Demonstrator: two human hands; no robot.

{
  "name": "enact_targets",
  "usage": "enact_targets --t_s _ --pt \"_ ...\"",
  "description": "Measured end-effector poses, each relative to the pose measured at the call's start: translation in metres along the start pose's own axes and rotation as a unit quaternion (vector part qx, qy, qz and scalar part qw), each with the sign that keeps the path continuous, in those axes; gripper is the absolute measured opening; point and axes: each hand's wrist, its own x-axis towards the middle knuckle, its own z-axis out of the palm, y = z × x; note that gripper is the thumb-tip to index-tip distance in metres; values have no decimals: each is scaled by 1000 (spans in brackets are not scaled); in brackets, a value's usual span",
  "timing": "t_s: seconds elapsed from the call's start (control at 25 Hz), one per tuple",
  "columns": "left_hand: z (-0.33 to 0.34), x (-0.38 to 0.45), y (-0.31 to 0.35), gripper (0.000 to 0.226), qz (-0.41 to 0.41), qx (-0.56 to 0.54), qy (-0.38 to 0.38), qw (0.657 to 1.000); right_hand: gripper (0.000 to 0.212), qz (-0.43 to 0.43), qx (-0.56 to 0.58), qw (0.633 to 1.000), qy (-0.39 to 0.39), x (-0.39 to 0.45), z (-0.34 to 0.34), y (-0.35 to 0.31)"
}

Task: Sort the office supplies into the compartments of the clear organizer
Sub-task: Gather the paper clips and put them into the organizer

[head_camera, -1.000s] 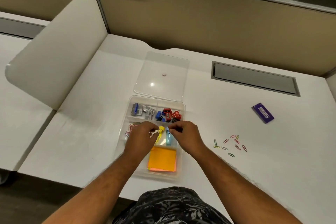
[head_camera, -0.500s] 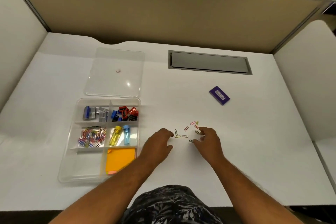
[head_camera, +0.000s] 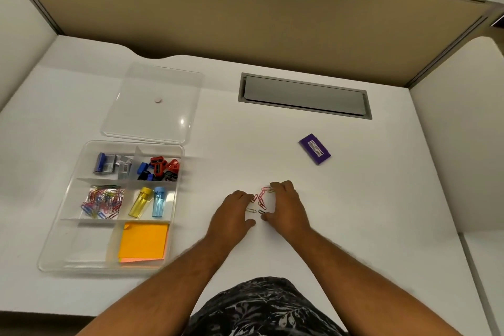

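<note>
Wire paperclips (head_camera: 259,200) between left hand (head_camera: 234,209) and right hand (head_camera: 285,206).

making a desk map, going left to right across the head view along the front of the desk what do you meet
clear organizer → orange sticky notes → left hand → loose paper clips → right hand

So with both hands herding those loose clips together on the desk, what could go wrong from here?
The loose paper clips lie flat between the left hand and right hand; some may be missed in the scoop or dropped on the way to the organizer. The purple box sits apart and could be forgotten.
</note>
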Motion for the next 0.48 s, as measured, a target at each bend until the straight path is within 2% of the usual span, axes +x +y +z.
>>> enact_targets --t_s 0.08,0.12,0.24,0.32,0.36,0.48 --pt "1 6 4 66 -17 5 12 1000 101 -23 -53 998 -33 8 -9 6" --pt "1 9 7 64 -24 6 23 999 97 -50 -77 995 -48 11 -13 7" --pt "1 19 15 40 -46 -7 54 997 59 -117 -79 989 -50 15 -14 2" --pt "1 23 17 20 -57 -15 61 996 28 -131 -72 988 -44 12 -10 -1" --pt "1 25 18 14 -64 -19 57 996 19 -130 -73 988 -49 10 -7 -1" --pt "0 32 25 11 -80 -22 45 996 21 -122 -82 987 -62 13 -3 2"
